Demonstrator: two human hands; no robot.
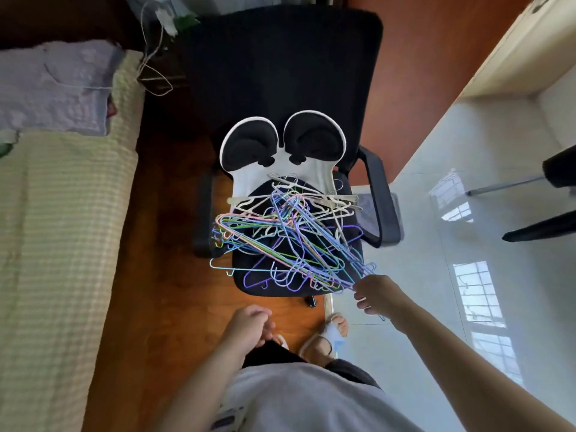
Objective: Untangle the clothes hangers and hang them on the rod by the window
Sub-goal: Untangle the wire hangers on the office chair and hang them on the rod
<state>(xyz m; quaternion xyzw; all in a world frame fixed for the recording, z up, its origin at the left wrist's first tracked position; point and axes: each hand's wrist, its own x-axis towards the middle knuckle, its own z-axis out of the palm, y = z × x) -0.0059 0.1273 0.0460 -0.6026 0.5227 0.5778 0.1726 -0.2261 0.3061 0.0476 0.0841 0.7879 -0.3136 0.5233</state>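
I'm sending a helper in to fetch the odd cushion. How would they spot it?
Find the black office chair beside the bed. Against its backrest, behind the tangled hangers on the seat, leans the cushion: white, with two round black pads like ears.

Impossible to count the hangers (290, 241) tangled on the chair (280, 73). Right of the chair, desk (514, 57) cut off by the edge. Fingertips of the right hand (378, 294) hidden among wires; grip unclear.

chair: I see a black office chair (280, 73), centre.
bed: left of it, checked bedding (62, 229).
desk: right of it (514, 51).
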